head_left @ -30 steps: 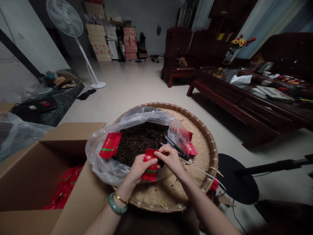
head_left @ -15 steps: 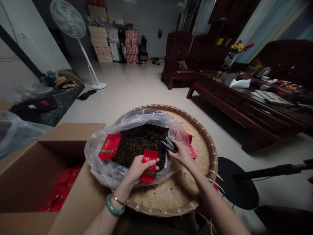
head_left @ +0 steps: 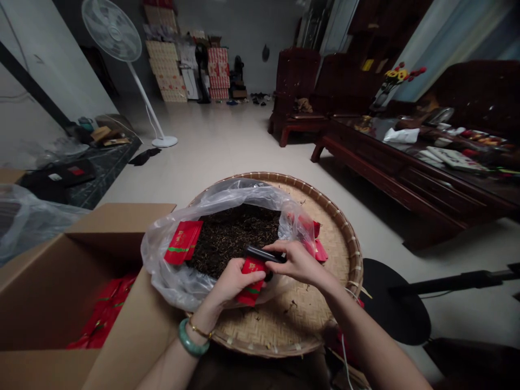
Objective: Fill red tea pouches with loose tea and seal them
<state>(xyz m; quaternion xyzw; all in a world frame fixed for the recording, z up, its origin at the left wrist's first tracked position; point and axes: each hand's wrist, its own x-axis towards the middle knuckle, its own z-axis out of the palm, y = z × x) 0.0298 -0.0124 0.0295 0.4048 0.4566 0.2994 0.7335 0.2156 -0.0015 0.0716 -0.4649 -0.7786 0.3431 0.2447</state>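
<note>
My left hand [head_left: 229,281] grips a small red packet [head_left: 252,266] over the near edge of a clear plastic bag [head_left: 179,279] full of dark loose tea leaves [head_left: 233,233]. My right hand [head_left: 298,262] holds a black clamp-like tool [head_left: 264,254] with a white cord, its tip laid across the top of the packet. The bag rests on a round woven bamboo tray [head_left: 337,254]. A stack of red packets [head_left: 182,242] lies on the bag's left side, and more red packets [head_left: 317,246] sit behind my right hand.
An open cardboard box [head_left: 60,281] with red packets inside [head_left: 101,314] stands at the left. A white standing fan [head_left: 109,30], a dark wooden table [head_left: 406,173] and chairs [head_left: 294,92] are behind. A black round base [head_left: 396,309] is at the right.
My right hand picked up the black tool beside the bag and brought it left onto the top of the red packet. My left hand kept hold of the packet.
</note>
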